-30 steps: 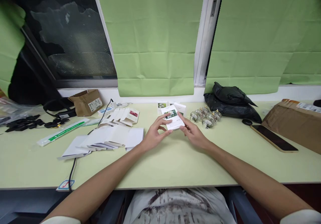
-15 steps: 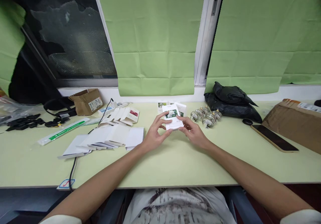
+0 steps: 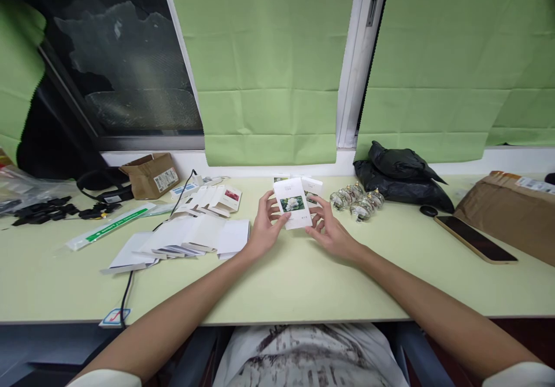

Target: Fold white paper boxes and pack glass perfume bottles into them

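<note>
A small white carton with a printed photo of a white flower is held up over the middle of the table, its front facing me. My left hand grips its left side, thumb on the front and fingers partly hidden behind. On the right edge, my right hand holds it near the lower corner, fingers curled and thumb below. Just behind stand similar white flower cartons, partly covered by the held one. To the right sits a group of shiny, clear-and-gold ornaments.
Flat white cartons and folded ones with a red picture lie at left, by a black cable. A brown box stands behind them. Rightward are black plastic bags, a phone and a cardboard package.
The carton has been turned in my hands, so its photo now sits lower, with printing above it. My left thumb has moved up onto its front; my right fingers have curled more.
</note>
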`<state>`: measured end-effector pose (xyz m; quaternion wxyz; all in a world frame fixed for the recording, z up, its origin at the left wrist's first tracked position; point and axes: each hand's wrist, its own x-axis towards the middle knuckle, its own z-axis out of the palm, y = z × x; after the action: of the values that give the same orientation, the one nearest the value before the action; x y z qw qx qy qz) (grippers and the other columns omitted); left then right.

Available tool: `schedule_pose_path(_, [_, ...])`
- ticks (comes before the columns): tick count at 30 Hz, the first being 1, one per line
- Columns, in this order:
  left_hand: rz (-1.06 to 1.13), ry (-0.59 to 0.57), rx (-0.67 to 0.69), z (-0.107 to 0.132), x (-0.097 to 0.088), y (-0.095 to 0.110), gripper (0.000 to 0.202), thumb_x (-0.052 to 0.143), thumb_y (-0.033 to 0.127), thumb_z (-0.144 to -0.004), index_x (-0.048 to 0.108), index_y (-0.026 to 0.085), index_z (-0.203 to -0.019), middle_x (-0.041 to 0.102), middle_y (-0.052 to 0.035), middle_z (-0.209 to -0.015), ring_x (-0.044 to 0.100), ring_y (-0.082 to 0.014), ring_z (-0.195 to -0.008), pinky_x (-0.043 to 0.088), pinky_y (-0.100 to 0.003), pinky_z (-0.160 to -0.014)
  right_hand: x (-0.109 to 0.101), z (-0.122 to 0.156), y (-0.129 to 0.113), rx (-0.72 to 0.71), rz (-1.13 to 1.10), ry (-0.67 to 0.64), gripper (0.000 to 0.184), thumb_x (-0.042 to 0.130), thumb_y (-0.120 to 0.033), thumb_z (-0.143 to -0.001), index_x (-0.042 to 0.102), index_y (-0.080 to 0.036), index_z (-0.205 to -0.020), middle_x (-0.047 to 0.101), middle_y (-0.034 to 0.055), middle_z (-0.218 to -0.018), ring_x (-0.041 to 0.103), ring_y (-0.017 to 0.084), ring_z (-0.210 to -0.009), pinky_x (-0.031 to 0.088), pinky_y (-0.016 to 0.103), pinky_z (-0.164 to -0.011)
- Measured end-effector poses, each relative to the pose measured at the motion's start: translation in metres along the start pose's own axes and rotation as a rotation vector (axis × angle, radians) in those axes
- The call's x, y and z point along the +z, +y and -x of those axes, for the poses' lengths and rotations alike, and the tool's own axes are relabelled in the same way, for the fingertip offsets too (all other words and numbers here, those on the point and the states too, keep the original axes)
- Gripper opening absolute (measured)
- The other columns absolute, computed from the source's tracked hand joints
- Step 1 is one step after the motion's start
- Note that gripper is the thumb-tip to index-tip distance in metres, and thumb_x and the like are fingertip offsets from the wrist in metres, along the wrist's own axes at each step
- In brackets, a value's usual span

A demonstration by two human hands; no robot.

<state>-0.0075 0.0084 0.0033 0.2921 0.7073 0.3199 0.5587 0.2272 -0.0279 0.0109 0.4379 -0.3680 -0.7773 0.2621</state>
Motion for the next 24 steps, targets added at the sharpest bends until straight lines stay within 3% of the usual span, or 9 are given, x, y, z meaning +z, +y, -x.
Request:
schedule_pose_path(4, [-0.127, 0.009, 0.053, 0.002, -0.001, 0.003, 0.073, 0.07, 0.038, -0.098, 0.028, 0.033, -0.157, 0.056, -0.0132, -0.144, 0.064, -0.0251, -0.123, 0.058, -0.042, -0.097, 0.0, -0.001, 0.001, 0.016, 0.019, 0.058, 0.079, 0.063, -0.04, -0.098, 0.017, -0.033, -0.162, 0.052, 0.0149, -0.147, 0.062, 0.019, -0.088, 0.057, 0.035, -0.07])
schedule_pose_path(11, [-0.258, -0.079, 0.133, 0.007, 0.001, 0.016, 0.063, 0.066, 0.032, -0.1, 0.033, 0.032, -0.154, 0.054, -0.0119, -0.147, 0.062, -0.0253, -0.125, 0.054, -0.046, -0.104, -0.001, 0.0, 0.0, -0.026, 0.064, 0.128, 0.057, 0.057, -0.04, -0.102, 0.033, -0.03, -0.152, 0.054, 0.0126, -0.141, 0.062, 0.021, -0.093, 0.055, 0.036, -0.072])
schedule_pose_path(18, [-0.226, -0.112, 0.089, 0.01, 0.003, 0.022, 0.064, 0.061, 0.038, -0.103, 0.028, 0.03, -0.158, 0.052, -0.0146, -0.149, 0.059, -0.0272, -0.13, 0.055, -0.043, -0.102, 0.0, -0.001, 0.0, -0.033, 0.047, 0.156, 0.049, 0.057, -0.037, -0.102, 0.035, -0.03, -0.146, 0.058, 0.0108, -0.135, 0.062, 0.02, -0.089, 0.054, 0.037, -0.075])
schedule_pose_path(24, [-0.184, -0.148, -0.032, 0.01, 0.001, 0.024, 0.066, 0.06, 0.044, -0.103, 0.027, 0.03, -0.158, 0.055, -0.0132, -0.145, 0.06, -0.0254, -0.125, 0.053, -0.041, -0.101, 0.001, -0.001, 0.001, 0.013, 0.02, 0.103, 0.049, 0.058, -0.04, -0.102, 0.038, -0.029, -0.145, 0.062, 0.0094, -0.125, 0.061, 0.02, -0.087, 0.053, 0.036, -0.074])
